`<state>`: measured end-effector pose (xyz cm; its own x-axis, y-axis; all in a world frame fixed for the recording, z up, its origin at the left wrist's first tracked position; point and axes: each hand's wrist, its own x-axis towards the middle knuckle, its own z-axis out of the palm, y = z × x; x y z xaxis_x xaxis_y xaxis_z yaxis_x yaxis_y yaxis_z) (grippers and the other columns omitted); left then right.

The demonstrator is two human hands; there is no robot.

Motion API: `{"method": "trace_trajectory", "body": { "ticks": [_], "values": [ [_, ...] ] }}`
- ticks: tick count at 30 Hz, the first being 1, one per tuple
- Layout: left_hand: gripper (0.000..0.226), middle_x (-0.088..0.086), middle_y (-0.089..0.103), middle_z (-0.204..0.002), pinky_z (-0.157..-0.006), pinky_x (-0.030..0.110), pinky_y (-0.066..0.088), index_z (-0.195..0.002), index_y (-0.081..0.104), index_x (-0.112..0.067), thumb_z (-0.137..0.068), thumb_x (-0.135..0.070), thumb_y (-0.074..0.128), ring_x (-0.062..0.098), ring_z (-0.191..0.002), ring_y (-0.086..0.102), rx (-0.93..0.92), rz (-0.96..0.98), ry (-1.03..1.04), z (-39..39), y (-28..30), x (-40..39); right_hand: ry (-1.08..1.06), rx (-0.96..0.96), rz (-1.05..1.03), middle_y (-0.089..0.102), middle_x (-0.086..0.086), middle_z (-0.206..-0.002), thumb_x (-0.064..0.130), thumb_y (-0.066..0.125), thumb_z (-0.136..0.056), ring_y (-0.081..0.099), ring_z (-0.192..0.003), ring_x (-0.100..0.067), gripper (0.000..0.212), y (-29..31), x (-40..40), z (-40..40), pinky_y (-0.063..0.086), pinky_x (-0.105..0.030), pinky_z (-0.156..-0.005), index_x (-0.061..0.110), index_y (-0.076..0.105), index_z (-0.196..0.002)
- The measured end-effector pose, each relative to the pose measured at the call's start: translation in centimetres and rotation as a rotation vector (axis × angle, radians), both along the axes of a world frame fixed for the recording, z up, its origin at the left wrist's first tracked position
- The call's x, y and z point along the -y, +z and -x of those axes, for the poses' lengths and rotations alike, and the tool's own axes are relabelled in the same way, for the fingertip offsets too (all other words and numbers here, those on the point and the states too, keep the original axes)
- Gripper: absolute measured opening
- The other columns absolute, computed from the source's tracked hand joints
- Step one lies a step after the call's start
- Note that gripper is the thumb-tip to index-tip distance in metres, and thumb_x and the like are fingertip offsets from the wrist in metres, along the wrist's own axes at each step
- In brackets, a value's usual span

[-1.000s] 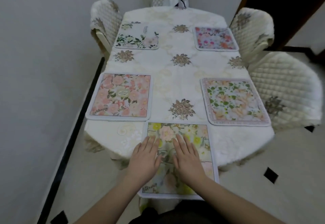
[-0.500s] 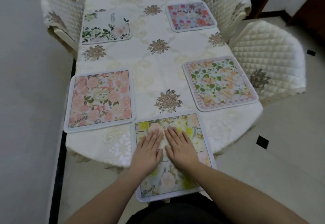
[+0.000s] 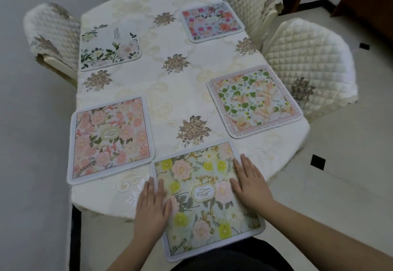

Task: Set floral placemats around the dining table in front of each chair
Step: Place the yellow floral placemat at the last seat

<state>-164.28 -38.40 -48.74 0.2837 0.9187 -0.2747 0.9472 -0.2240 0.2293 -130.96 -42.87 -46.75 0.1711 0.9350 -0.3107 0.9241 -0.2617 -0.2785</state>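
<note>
Flattened on the yellow placemat (image 3: 204, 194), left hand (image 3: 152, 203) and right hand (image 3: 249, 182) at opposite side edges; hanging over the near table (image 3: 212, 92) edge, skewed.

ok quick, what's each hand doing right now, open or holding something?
Left hand: open, flat on the left edge of the yellow-flowered placemat.
Right hand: open, flat on the same placemat's right edge.
</note>
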Motion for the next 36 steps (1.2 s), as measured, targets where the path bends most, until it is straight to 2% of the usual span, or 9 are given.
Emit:
{"method": "trace_trajectory", "body": {
  "ticks": [4, 11, 13, 16, 20, 23, 26, 30, 36],
  "values": [
    [0.078, 0.009, 0.004, -0.167, -0.123, 0.042, 0.009, -0.159, 0.003, -0.020, -0.093, -0.062, 0.009, 0.023, -0.154, 0.000, -0.013, 0.022, 0.078, 0.1, 0.6, 0.4, -0.054, -0.049, 0.006, -0.010, -0.002, -0.165, 0.048, 0.026, -0.102, -0.011, -0.151, -0.016, 0.066, 0.6, 0.5, 0.9, -0.005, -0.034, -0.121, 0.025, -0.002, -0.157],
    [0.088, 0.005, 0.008, -0.167, -0.121, 0.034, 0.005, -0.159, 0.005, -0.012, -0.088, -0.063, 0.018, 0.019, -0.154, 0.003, 0.141, 0.043, 0.192, -2.1, 2.3, 0.8, -0.193, -0.272, -0.001, 0.001, 0.002, -0.165, 0.054, 0.029, -0.088, -0.002, -0.151, -0.014, 0.079, 1.5, 0.2, 1.7, -0.005, -0.036, -0.122, 0.025, 0.003, -0.157],
    [0.085, 0.005, 0.011, -0.167, -0.119, 0.030, 0.010, -0.159, 0.007, -0.012, -0.092, -0.059, 0.030, 0.017, -0.152, 0.011, 0.268, 0.074, 0.264, -2.6, 3.4, 0.9, -0.201, -0.317, -0.024, 0.007, 0.001, -0.164, 0.052, 0.033, -0.088, 0.003, -0.151, -0.016, 0.080, 1.8, 0.1, 1.5, 0.001, -0.038, -0.122, 0.024, 0.005, -0.157],
    [0.072, -0.007, 0.016, -0.164, -0.116, 0.025, 0.016, -0.160, 0.011, -0.021, -0.102, -0.034, 0.051, 0.003, -0.144, 0.017, 0.519, 0.138, 0.465, -3.3, 5.1, 1.1, -0.262, -0.495, -0.093, 0.018, 0.001, -0.162, 0.036, 0.049, -0.095, 0.019, -0.147, -0.018, 0.074, 2.6, 0.2, 0.9, 0.016, -0.038, -0.120, 0.023, 0.009, -0.157],
    [0.071, -0.012, 0.032, -0.154, -0.108, 0.030, 0.038, -0.159, 0.017, -0.022, -0.100, -0.017, 0.057, 0.010, -0.136, 0.040, 0.766, 0.159, 0.652, -3.5, 6.2, 0.8, -0.450, -0.802, -0.147, 0.036, 0.011, -0.149, 0.016, 0.056, -0.097, 0.043, -0.132, -0.011, 0.074, 3.8, 0.1, 0.6, 0.038, -0.035, -0.108, 0.027, 0.011, -0.156],
    [0.063, -0.017, 0.050, -0.136, -0.094, 0.031, 0.048, -0.150, 0.032, -0.030, -0.097, -0.017, 0.063, 0.008, -0.114, 0.056, 0.763, 0.196, 0.713, -3.6, 6.7, 0.5, -0.525, -0.831, -0.059, 0.056, 0.011, -0.130, 0.019, 0.059, -0.096, 0.062, -0.105, -0.010, 0.054, 4.5, -0.3, 0.2, 0.050, -0.030, -0.087, 0.028, 0.038, -0.145],
    [0.023, -0.013, 0.066, -0.102, -0.070, 0.024, 0.048, -0.114, 0.055, -0.033, -0.095, -0.023, 0.066, 0.017, -0.099, 0.066, 0.671, 0.242, 0.697, -3.4, 6.4, 0.2, -0.461, -0.849, 0.064, 0.073, 0.008, -0.108, 0.025, 0.061, -0.095, 0.070, -0.091, -0.011, 0.021, 4.6, -0.8, -0.5, 0.058, -0.041, -0.084, 0.031, 0.064, -0.115],
    [0.040, -0.011, 0.065, -0.115, -0.087, 0.035, 0.054, -0.134, 0.048, -0.028, -0.097, -0.027, 0.063, 0.014, -0.107, 0.063, 0.657, 0.313, 0.583, -3.1, 6.3, 0.8, -0.273, -0.777, 0.159, 0.066, 0.013, -0.115, 0.036, 0.058, -0.096, 0.064, -0.103, -0.012, 0.033, 5.1, -1.1, -0.1, 0.053, -0.036, -0.089, 0.034, 0.053, -0.129],
    [0.044, -0.007, 0.060, -0.121, -0.093, 0.029, 0.043, -0.144, 0.042, -0.021, -0.102, -0.023, 0.055, 0.017, -0.112, 0.057, 0.675, 0.249, 0.622, -3.8, 6.8, 1.1, -0.384, -0.709, 0.070, 0.063, 0.006, -0.109, 0.029, 0.057, -0.098, 0.060, -0.100, -0.016, 0.033, 5.2, -1.1, 1.0, 0.046, -0.029, -0.080, 0.019, 0.055, -0.129]
  ]
}}
